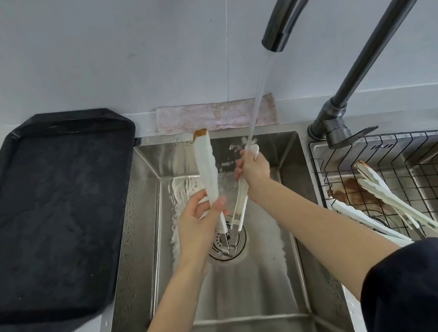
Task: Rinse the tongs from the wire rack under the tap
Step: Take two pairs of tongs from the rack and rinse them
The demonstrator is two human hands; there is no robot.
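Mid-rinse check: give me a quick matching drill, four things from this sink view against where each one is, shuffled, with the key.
Things:
1. tongs in hand
2. spare tongs
3. black tray
4. pink cloth

Places:
A. on the counter left of the sink
B. along the wall behind the sink
C. in the wire rack, right basin
D. over the left basin, one arm under the water stream

Pairs: 1-D, 2-C, 3-A, 4-B.

The left hand holds one arm of the tongs, and the right hand grips the other arm in the stream.
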